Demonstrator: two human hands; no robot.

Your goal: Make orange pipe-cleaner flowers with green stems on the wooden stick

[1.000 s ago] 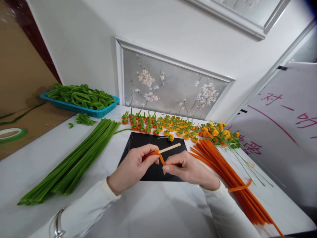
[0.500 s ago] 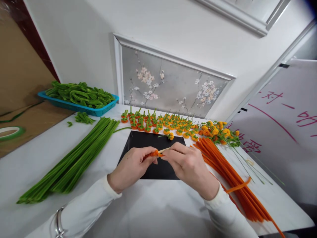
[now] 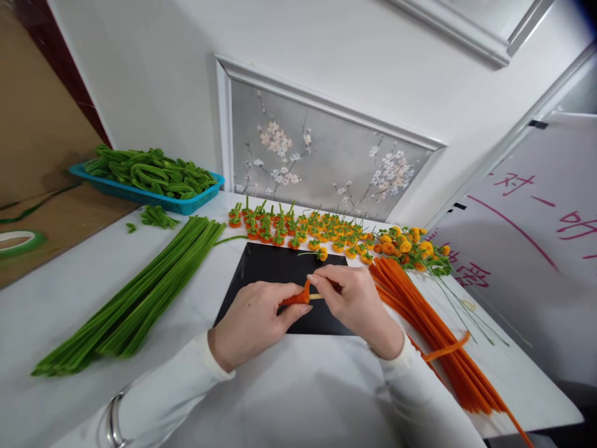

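Above the black mat [image 3: 273, 264], my left hand [image 3: 259, 314] is closed on an orange pipe cleaner [image 3: 297, 297] coiled around a thin pale stick [image 3: 316, 297]. A free length of that pipe cleaner rises from the coil to my right hand [image 3: 349, 298], which pinches it between thumb and forefinger. The stick's bare end points toward my right palm, and I cannot tell whether the right fingers touch it. On the mat's far edge, just beyond my hands, lies one small yellow flower [image 3: 321, 254] with a green stem.
Long green pipe cleaners [image 3: 140, 286] lie on the left, orange ones [image 3: 433, 330] on the right. Several rows of orange and yellow flower heads [image 3: 298, 230] stand at the back, beside stemmed flowers [image 3: 410, 246]. A blue basket [image 3: 186, 204] holds bent green pieces; green tape [image 3: 21, 242] lies far left.
My right fingers have moved up from the stick, drawing the orange pipe cleaner's end upward. My left hand has shifted slightly right, and more of the stick's bare end shows.
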